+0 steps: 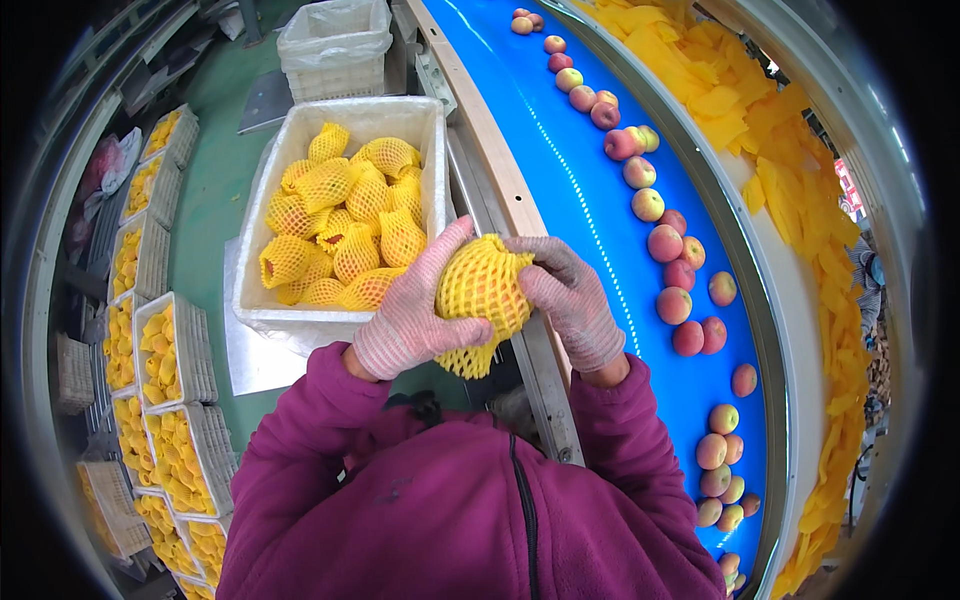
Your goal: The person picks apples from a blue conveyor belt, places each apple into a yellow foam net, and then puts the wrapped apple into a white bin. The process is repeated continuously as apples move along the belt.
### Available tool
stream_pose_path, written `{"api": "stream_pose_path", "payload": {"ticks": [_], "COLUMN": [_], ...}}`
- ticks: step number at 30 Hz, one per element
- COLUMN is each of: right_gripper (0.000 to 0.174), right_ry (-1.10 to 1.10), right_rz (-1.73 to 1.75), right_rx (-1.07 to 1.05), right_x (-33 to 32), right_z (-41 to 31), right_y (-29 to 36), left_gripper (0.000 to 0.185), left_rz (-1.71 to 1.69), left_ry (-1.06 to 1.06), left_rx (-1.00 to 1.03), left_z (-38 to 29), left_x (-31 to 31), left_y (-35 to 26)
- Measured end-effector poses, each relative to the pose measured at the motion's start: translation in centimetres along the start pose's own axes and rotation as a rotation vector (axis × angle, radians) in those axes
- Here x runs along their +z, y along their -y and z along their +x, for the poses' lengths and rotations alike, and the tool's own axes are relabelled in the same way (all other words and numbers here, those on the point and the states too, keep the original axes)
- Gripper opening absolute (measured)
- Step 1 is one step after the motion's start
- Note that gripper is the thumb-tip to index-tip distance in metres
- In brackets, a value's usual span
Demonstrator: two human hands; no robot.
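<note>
An apple in a yellow foam net sleeve (484, 292) is held between my two gloved hands, above the wooden edge of the conveyor. My left hand (420, 311) cups its left side, thumb across the front. On the right, the fingers and thumb of my right hand (566, 296) pinch the sleeve near its top right. The net covers the fruit and hangs loose below it. Just left of my left hand stands a white crate (251, 259) with a plastic liner, holding several sleeved apples (367, 195).
Bare apples (664, 243) lie in a line along the blue conveyor belt (570, 247). Yellow foam sleeves (795, 195) heap on the ledge beyond it. A lined crate stack (337, 75) stands at the back. Filled crates (199, 360) line the left, by the green floor (206, 202).
</note>
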State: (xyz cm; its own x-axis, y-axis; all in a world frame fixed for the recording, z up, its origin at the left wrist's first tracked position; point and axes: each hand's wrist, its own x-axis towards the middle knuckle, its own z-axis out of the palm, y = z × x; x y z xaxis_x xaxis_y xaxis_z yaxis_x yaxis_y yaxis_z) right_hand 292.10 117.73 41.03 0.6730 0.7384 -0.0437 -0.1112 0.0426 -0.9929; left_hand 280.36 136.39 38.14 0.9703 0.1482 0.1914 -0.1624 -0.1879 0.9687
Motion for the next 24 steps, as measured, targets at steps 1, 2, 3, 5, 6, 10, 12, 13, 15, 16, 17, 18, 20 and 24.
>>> {"api": "stream_pose_path", "payload": {"ticks": [1,2,3,5,6,10,12,13,15,16,17,18,20,24], "right_gripper": [0.035,0.022,0.019,0.013,0.010,0.014,0.019,0.021,0.033,0.038,0.043,0.041,0.040,0.028], "right_ry": [-0.003,-0.052,-0.058,-0.083,-0.094,-0.185,-0.126,-0.092,-0.061,-0.042,-0.029,-0.016,-0.025,-0.112], "right_rz": [-0.037,-0.041,-0.094,-0.204,-0.210,-0.299,-0.229,-0.185,-0.024,0.055,0.130,-0.018,-0.025,0.019], "right_rx": [-0.011,-0.035,-0.067,-0.111,-0.134,-0.139,-0.057,-0.041,-0.053,-0.018,0.028,0.014,0.074,0.021], "right_x": [0.0,0.4,0.6,1.0,1.1,0.2,0.0,0.1,0.6,0.8,1.1,1.2,1.4,2.9], "right_z": [-0.4,-0.8,-0.9,-1.0,-0.7,2.5,4.0,4.5,4.8,4.9,5.1,5.5,6.8,8.8], "right_y": [0.0,-0.1,-0.3,-0.6,-0.7,-0.7,-1.1,-1.4,-2.3,-2.7,-3.1,-3.3,-3.7,-4.4], "left_gripper": [0.109,0.110,0.110,0.106,0.105,0.099,0.100,0.103,0.109,0.110,0.111,0.112,0.115,0.112], "left_rz": [-0.050,-0.093,-0.124,-0.229,-0.282,-0.166,-0.031,-0.016,0.015,0.023,0.019,0.018,0.087,0.075], "left_ry": [0.021,0.044,0.061,0.112,0.138,0.148,0.116,0.100,0.030,0.006,-0.009,-0.018,-0.040,-0.178], "left_rx": [-0.060,-0.082,-0.091,-0.142,-0.161,-0.054,0.001,-0.022,-0.053,-0.101,-0.087,-0.078,-0.027,-0.075], "left_z": [-0.3,-0.5,-0.8,-1.0,-0.9,0.0,0.9,1.3,1.9,2.2,2.4,2.7,3.1,3.3], "left_x": [-0.1,-0.1,-0.1,0.1,0.3,0.0,-0.8,-1.1,-1.5,-1.7,-1.7,-1.8,-1.8,-2.4], "left_y": [0.2,0.3,0.5,0.7,0.8,1.3,1.6,1.8,2.2,2.5,2.7,3.1,3.7,4.5]}}
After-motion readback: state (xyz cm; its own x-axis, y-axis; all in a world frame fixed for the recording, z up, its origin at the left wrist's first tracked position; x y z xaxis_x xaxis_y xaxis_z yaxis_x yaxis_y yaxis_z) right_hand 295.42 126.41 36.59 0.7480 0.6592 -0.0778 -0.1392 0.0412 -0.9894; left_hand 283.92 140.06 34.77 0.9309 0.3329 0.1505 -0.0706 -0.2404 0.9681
